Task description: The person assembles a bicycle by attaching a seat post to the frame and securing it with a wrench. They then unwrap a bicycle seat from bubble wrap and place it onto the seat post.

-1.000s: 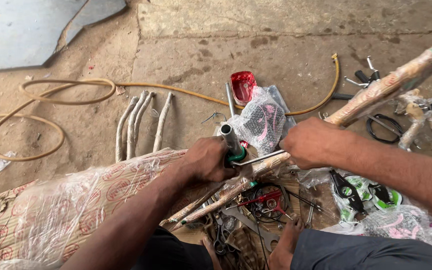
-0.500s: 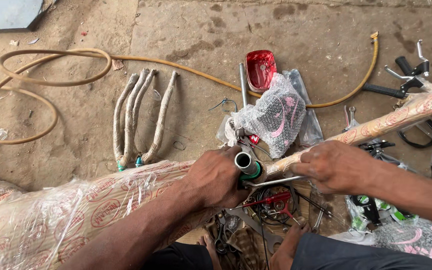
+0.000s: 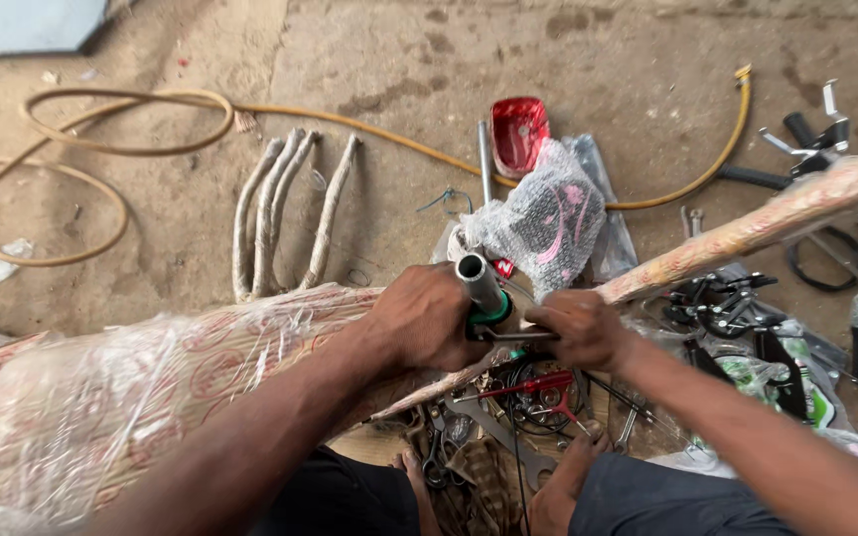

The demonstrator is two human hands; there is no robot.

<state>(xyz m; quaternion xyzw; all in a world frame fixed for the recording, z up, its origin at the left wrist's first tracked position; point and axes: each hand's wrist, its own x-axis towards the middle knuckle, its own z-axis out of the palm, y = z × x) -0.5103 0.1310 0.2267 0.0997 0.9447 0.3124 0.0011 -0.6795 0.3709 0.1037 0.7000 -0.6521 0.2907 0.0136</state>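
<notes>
Left hand [image 3: 424,320] has its grip wrapped tight round the wrapped bike frame [image 3: 201,377] right under the open steel tube [image 3: 479,280]. Right hand [image 3: 573,331] pinches a thin metal tool [image 3: 508,335] against the tube's green collar, above scattered parts on the concrete floor [image 3: 399,60].

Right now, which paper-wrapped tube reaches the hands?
The long wrapped tube slanting in from the upper right, ending beside the right hand; the four wrapped curved tubes lie apart, untouched.

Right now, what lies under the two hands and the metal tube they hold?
Under the left hand, right hand and metal tube lie red-handled pliers, a flat wrench and cables on the ground. Whatever sits directly beneath the hands is covered.
</notes>
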